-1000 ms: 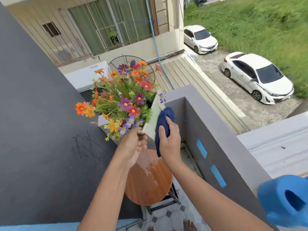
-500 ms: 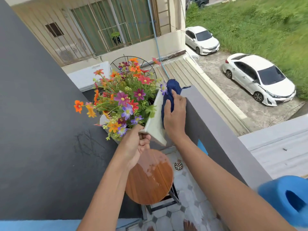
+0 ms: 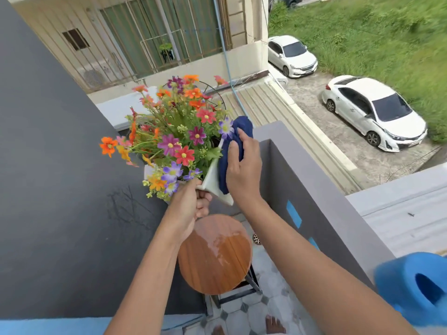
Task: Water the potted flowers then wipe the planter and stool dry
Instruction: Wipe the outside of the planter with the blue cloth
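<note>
My left hand (image 3: 191,209) grips the near corner of a white planter (image 3: 211,181) and holds it in the air, tilted, above the stool. Colourful flowers (image 3: 176,134) fill the planter. My right hand (image 3: 244,165) presses a dark blue cloth (image 3: 231,151) flat against the planter's right side. Below stands a round wooden stool (image 3: 212,259) with a wet patch of water on its top.
A grey balcony wall (image 3: 302,189) with blue tape strips runs along the right. A blue watering can (image 3: 416,284) sits at the lower right on the wall. A dark wall closes the left side. The tiled floor and my bare feet show at the bottom.
My right hand slid the cloth up along the planter's side from its lower part, then back down slightly. The planter stays lifted in my left hand.
</note>
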{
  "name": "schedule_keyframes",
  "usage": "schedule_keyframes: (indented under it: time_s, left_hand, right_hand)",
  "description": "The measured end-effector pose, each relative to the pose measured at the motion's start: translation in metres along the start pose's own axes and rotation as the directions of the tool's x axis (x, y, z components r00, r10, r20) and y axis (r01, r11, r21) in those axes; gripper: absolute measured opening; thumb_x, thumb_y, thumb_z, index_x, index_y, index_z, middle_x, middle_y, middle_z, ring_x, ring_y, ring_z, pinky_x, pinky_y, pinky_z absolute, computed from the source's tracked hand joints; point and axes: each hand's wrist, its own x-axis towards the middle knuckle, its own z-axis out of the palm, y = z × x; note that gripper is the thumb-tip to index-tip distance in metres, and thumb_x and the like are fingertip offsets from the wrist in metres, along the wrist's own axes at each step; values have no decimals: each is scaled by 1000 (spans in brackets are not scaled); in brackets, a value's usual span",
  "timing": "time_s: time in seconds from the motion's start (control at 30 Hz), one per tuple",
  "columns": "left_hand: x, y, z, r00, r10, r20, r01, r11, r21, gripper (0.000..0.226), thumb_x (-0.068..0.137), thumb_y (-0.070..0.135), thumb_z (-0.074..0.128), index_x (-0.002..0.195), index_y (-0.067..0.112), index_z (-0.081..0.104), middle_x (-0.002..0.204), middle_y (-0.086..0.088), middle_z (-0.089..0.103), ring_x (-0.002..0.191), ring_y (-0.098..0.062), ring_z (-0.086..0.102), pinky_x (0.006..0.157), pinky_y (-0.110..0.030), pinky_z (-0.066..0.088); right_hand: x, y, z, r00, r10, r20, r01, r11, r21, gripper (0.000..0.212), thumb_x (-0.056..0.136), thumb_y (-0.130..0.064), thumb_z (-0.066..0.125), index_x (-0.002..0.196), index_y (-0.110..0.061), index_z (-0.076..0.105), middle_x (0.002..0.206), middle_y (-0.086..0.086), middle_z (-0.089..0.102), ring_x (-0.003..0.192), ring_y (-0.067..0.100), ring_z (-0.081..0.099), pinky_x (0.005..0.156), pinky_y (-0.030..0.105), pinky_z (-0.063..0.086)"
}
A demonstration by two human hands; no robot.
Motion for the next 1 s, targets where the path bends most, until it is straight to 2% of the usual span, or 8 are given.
schedule_keyframes:
  time_s: [0.13, 0.3, 0.4, 0.5, 0.63, 0.83, 0.93, 1.0]
  left_hand:
    - [-6, 0, -17, 997, -34, 64, 28, 995, 99, 29, 99, 13, 32, 76, 7, 49, 59, -8, 48, 36, -6, 27, 32, -17, 18]
    - [-2, 8, -37, 995, -60, 73, 43, 976, 214, 31, 97, 14, 35, 68, 9, 46, 53, -8, 46, 37, -8, 21, 34, -16, 12]
    - [8, 12, -48, 998, -51, 39, 38, 959, 281, 33, 95, 15, 37, 63, 12, 43, 52, -9, 42, 36, -8, 18, 38, -16, 8]
    - [18, 14, -54, 1000, -24, -3, 23, 930, 368, 32, 92, 15, 37, 60, 13, 42, 50, -8, 40, 38, -9, 17, 39, -17, 8]
    - [34, 2, -54, 999, 9, -48, 10, 924, 382, 31, 92, 21, 34, 62, 14, 39, 53, -9, 39, 37, -9, 17, 39, -18, 10]
    - [42, -19, -41, 954, 79, -290, 18, 948, 318, 49, 97, 46, 29, 76, 10, 54, 46, -1, 51, 42, -15, 33, 45, -25, 23]
    - [29, -34, -18, 972, 73, -225, 48, 871, 490, 56, 95, 53, 33, 71, 12, 63, 55, -7, 60, 51, -21, 44, 59, -33, 35]
    - [23, -36, 2, 992, -15, -126, 73, 878, 473, 50, 92, 58, 35, 93, 19, 65, 60, -7, 65, 50, -18, 45, 54, -29, 36]
  right_hand:
    - [65, 6, -16, 972, 178, 152, -159, 979, -130, 27, 99, -7, 45, 116, -3, 66, 100, 10, 68, 91, 23, 60, 84, 34, 46]
    - [84, 11, -33, 767, 449, 458, -440, 888, -133, 35, 99, -7, 44, 64, -9, 47, 40, -4, 42, 33, 9, 37, 42, 21, 30]
    - [82, 10, -38, 606, 553, 571, -669, 743, -9, 27, 99, -18, 54, 73, -14, 56, 57, -4, 56, 52, 10, 54, 60, 25, 42]
    - [78, 14, -39, 557, 500, 663, -625, 778, -61, 20, 94, -2, 53, 77, -10, 60, 69, 1, 59, 66, 15, 57, 67, 27, 45]
    - [64, 31, -24, 687, 528, 499, -561, 822, -97, 29, 71, -15, 66, 77, 10, 53, 71, 9, 48, 63, 18, 46, 59, 33, 35]
    - [30, 29, -8, 841, 512, 172, -533, 839, 109, 34, 80, -28, 62, 72, -4, 38, 65, 3, 27, 61, 17, 26, 57, 32, 22]
    - [19, 22, -2, 839, 536, 93, -544, 825, 150, 38, 65, -51, 49, 67, -18, 30, 61, -1, 29, 59, 22, 36, 59, 35, 28]
    - [12, 18, -1, 859, 508, 63, -512, 849, 128, 23, 71, -34, 58, 69, -20, 39, 64, -1, 40, 61, 21, 41, 61, 34, 34]
